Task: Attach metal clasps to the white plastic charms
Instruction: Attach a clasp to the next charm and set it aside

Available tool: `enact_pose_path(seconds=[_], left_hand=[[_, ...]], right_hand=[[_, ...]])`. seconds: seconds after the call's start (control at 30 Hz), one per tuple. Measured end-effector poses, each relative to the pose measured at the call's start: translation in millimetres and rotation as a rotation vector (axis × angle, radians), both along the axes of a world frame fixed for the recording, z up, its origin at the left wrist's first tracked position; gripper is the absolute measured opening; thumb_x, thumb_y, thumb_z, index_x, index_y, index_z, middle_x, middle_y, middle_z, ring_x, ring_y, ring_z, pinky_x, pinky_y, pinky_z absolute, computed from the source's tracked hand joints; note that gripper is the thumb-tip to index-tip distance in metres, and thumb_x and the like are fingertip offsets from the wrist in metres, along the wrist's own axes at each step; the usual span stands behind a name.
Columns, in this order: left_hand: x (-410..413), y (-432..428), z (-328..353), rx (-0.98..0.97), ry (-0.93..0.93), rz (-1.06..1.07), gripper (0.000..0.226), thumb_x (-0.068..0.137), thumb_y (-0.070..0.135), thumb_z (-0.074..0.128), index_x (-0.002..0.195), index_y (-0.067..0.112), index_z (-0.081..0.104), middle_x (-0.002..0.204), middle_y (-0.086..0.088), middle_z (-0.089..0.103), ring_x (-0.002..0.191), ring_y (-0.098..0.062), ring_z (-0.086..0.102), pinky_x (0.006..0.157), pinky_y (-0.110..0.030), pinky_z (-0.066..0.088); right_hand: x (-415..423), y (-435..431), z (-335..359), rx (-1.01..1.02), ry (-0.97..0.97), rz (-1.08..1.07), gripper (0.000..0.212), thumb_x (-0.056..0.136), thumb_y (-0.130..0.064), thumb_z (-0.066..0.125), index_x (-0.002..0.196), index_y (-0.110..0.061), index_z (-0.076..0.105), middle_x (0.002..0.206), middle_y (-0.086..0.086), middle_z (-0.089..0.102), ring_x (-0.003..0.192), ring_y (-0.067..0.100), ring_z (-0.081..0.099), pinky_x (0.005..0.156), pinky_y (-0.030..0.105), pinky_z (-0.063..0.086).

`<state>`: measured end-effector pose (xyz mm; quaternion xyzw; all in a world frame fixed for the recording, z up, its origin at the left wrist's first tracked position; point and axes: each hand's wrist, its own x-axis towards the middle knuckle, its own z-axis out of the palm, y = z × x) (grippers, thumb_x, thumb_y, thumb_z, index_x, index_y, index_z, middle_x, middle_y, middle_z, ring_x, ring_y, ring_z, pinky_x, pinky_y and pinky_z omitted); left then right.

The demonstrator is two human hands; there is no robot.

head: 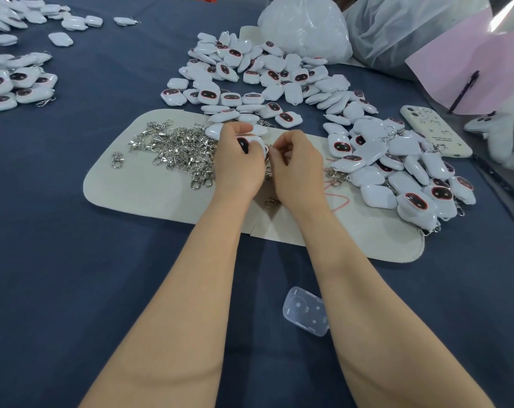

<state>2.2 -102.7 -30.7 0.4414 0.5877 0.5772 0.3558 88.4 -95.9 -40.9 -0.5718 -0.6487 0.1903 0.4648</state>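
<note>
A dark blue tablecloth (73, 260) is filling the view under soft, even light, with a pink sheet (485, 63) and crumpled plastic bags (397, 22) lying far right.

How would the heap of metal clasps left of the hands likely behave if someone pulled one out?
The heap of metal clasps looks tangled, hooks and rings overlapping, so lifting one would probably drag neighbours along. Each piece seems small, rigid and shiny, likely slippery to pinch. Pushed across the cream mat, they would probably slide rather than roll.

dozens charms (292, 92), dozens clasps (179, 145), one phone (435, 132), one pen (464, 91), one clear case (306, 311)
</note>
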Motion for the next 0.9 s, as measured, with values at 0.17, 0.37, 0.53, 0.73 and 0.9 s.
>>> enact_pose_path(seconds=[0.17,0.37,0.53,0.73,0.9], left_hand=[[-1.3,0.4,1.2,0.015,-0.002,-0.009,0.024,0.089,0.005,0.046,0.105,0.023,0.049,0.091,0.015,0.049,0.08,-0.009,0.052,0.074,-0.026,0.043],[-2.1,0.0,0.5,0.016,0.027,-0.005,0.026,0.09,0.003,0.045,0.111,0.018,0.05,0.095,0.014,0.049,0.079,0.0,0.049,0.076,-0.019,0.04],[-1.1,-2.0,2.9,0.044,0.182,-0.03,0.029,0.091,0.002,0.047,0.117,0.014,0.05,0.112,0.005,0.05,0.101,-0.012,0.051,0.09,-0.024,0.04],[1.2,-0.6,5.2,0.023,0.024,-0.042,0.028,0.092,0.004,0.046,0.117,0.017,0.05,0.108,0.006,0.051,0.1,-0.012,0.053,0.088,-0.022,0.043],[-2.3,5.5,7.8,-0.088,-0.485,-0.017,0.026,0.092,-0.002,0.048,0.112,0.015,0.049,0.11,-0.009,0.057,0.094,-0.018,0.059,0.086,-0.032,0.052]], right_hand=[[0.6,-1.1,1.1,0.017,-0.011,0.026,0.015,0.09,-0.003,0.055,0.086,-0.016,0.049,0.082,-0.002,0.054,0.075,0.014,0.049,0.064,0.012,0.031],[2.5,-2.8,2.4,0.024,-0.098,0.069,0.005,0.088,0.001,0.053,0.089,-0.003,0.056,0.082,0.002,0.054,0.076,0.017,0.047,0.065,0.02,0.03],[3.7,-3.0,1.8,0.023,-0.199,0.099,0.009,0.087,0.003,0.051,0.09,0.0,0.059,0.089,0.011,0.06,0.078,0.02,0.049,0.066,0.026,0.033],[-0.1,-3.3,2.1,0.021,-0.041,0.035,0.015,0.088,0.001,0.051,0.101,-0.003,0.055,0.098,0.007,0.059,0.083,0.014,0.05,0.073,0.02,0.039],[-1.8,-4.7,5.4,-0.014,0.143,0.075,0.017,0.089,-0.001,0.054,0.103,-0.009,0.056,0.088,-0.012,0.055,0.075,-0.005,0.052,0.069,0.001,0.038]])
